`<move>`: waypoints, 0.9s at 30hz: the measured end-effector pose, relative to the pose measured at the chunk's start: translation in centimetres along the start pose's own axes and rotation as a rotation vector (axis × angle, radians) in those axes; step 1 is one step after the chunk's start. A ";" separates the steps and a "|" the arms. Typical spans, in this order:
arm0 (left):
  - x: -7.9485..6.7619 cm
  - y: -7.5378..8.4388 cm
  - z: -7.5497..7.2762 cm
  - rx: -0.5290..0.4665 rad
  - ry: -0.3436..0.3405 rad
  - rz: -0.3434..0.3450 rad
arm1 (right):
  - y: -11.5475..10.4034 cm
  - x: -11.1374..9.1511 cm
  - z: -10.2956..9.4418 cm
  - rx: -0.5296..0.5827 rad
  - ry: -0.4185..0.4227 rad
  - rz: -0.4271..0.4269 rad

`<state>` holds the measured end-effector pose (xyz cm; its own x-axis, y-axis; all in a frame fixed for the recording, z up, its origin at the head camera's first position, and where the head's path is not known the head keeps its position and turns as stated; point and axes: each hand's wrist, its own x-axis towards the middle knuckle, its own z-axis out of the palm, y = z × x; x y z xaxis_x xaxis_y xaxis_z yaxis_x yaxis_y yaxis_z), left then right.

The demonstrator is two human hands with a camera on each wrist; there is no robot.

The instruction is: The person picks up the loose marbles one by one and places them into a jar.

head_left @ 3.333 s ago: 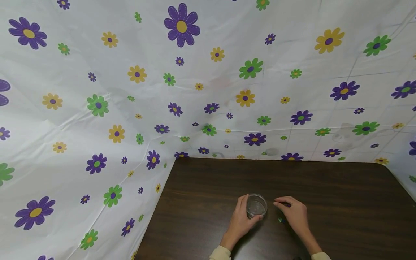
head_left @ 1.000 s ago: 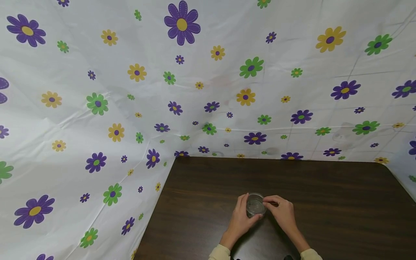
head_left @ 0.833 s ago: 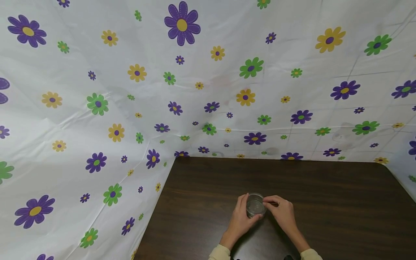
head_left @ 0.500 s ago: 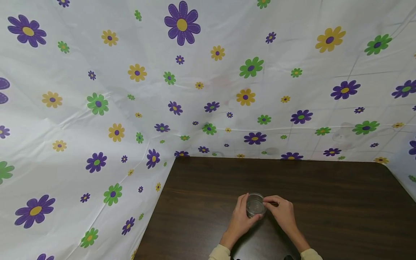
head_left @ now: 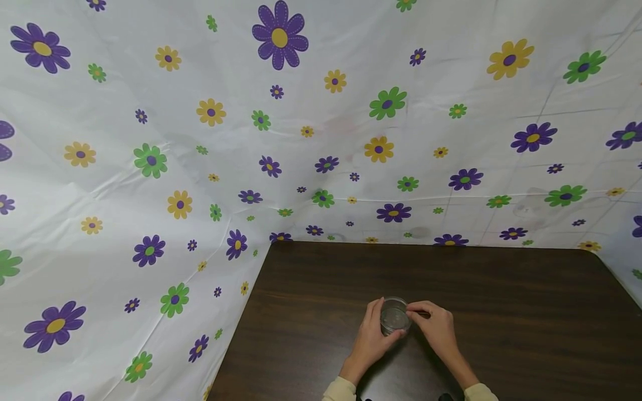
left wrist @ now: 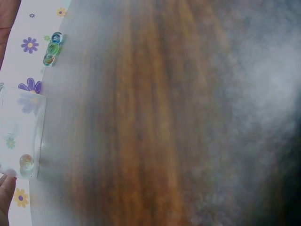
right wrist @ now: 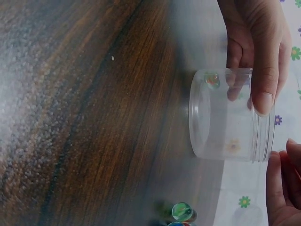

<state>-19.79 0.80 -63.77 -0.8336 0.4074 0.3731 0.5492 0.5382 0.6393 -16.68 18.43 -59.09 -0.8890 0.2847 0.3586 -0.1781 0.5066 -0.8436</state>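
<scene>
In the head view my left hand point(head_left: 370, 341) grips a clear plastic jar point(head_left: 394, 317) from its left side, thumb near and fingers far. The right wrist view shows the jar point(right wrist: 225, 115) standing upright and uncapped, with a marble point(right wrist: 212, 80) inside near the base. My right hand point(head_left: 435, 329) has its fingertips at the jar's right rim, thumb and forefinger close together; whether anything lies between them is hidden. Near the jar, three glass marbles rest on the table in a row: a blue marble point(left wrist: 57, 37), a green marble point(left wrist: 52, 49) and another greenish marble point(left wrist: 49, 59).
The dark wood-grain table point(head_left: 311, 289) carries the jar and marbles. A white flowered sheet point(head_left: 346, 111) hangs behind the table and down its left side. Parts of both wrist views are blurred.
Over the last few seconds, my right hand has moved left from beside the jar to its rim, covering the loose marbles in the head view. During the last second, both hands keep still.
</scene>
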 end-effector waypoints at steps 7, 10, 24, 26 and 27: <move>0.0 0.0 0.1 -0.001 0.007 -0.001 | 0.3 0.0 -0.2 -0.030 0.024 -0.003; 0.0 0.0 0.1 -0.002 0.005 -0.003 | 0.6 0.0 -0.5 -0.051 0.039 0.006; 0.1 0.2 -0.1 0.008 0.000 -0.032 | 2.3 0.3 -3.9 -0.162 0.088 0.033; 0.1 0.2 -0.2 0.008 -0.006 -0.040 | 2.8 0.2 -4.4 -0.175 0.103 0.033; 0.0 0.2 -0.2 0.007 -0.008 -0.043 | 3.1 0.2 -4.6 -0.182 0.107 0.034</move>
<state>-19.71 0.81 -63.48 -0.8561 0.3896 0.3396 0.5130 0.5605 0.6502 -15.50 23.79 -59.75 -0.8416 0.3837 0.3800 -0.0612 0.6314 -0.7730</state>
